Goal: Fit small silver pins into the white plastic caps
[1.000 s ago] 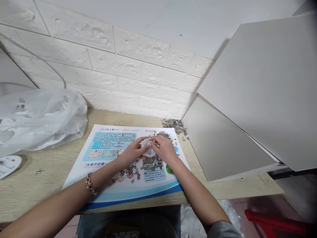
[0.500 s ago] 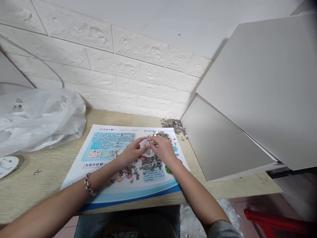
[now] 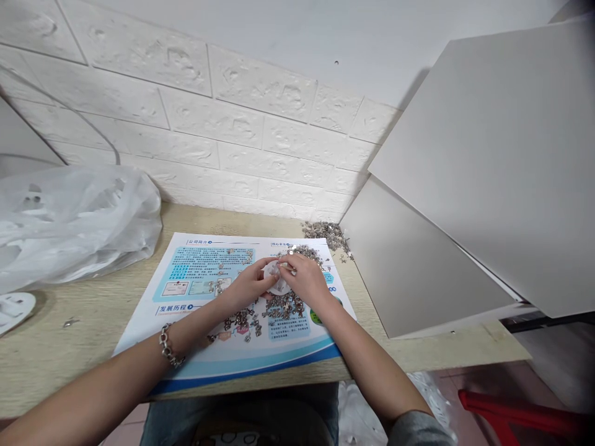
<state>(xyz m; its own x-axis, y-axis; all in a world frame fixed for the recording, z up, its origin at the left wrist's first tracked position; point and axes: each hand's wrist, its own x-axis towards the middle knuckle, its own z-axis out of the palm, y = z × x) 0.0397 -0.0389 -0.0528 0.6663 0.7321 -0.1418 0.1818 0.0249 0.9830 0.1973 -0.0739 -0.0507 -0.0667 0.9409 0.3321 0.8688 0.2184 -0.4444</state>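
Observation:
A small round white disc (image 3: 280, 286) is held above a printed sheet (image 3: 153, 297). My left hand (image 3: 252, 284) grips its left side, the thumb lying on its face. At the disc's upper right, my right hand (image 3: 304, 277) has its fingers pinched together; whatever is between the fingertips is too small to make out. Small silvery metal pieces (image 3: 284, 306) lie heaped on the sheet just below the disc. More of them (image 3: 242, 319) are scattered to the lower left, and another heap (image 3: 302, 251) is partly behind my right hand.
A pile of metal pieces (image 3: 325, 233) sits by the wall. Large grey panels (image 3: 432, 266) lean at the right. On the left are a translucent plastic bag (image 3: 79, 223) and a white disc (image 3: 16, 310). A red stool (image 3: 515, 415) stands below, right.
The fingers of my right hand have shifted slightly at the disc's upper edge. My left hand keeps its grip on the disc, in nearly the same place.

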